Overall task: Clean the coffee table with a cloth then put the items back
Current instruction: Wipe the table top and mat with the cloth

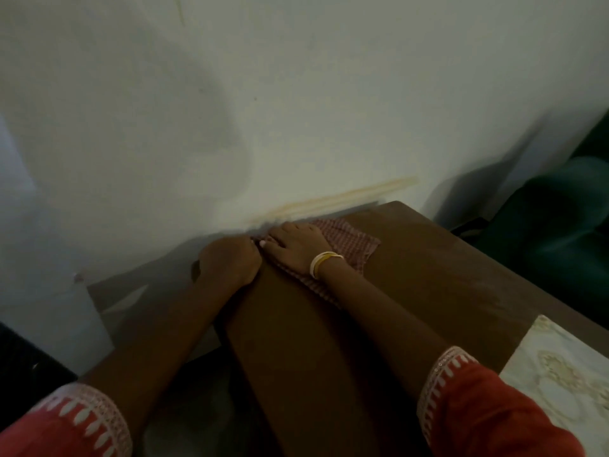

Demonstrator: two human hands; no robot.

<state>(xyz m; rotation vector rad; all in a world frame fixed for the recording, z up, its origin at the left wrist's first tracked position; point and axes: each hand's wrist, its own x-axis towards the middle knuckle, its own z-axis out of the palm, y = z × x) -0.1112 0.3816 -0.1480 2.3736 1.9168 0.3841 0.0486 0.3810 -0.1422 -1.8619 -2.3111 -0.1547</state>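
A brown wooden coffee table [428, 275] stands against a pale wall. A red-and-white checked cloth [356, 242] lies on its far left corner. My right hand [296, 244], with bangles at the wrist, lies flat on the cloth and presses it to the tabletop. My left hand [229, 260] is beside it at the table's left edge, its fingers curled at the cloth's left end. Whether those fingers grip the cloth or the table edge is hidden.
A patterned pale mat [560, 384] lies on the table's near right part. A dark green seat [560, 219] stands to the right of the table. The pale wall [230, 94] runs right behind the far edge. Floor shows to the left of the table.
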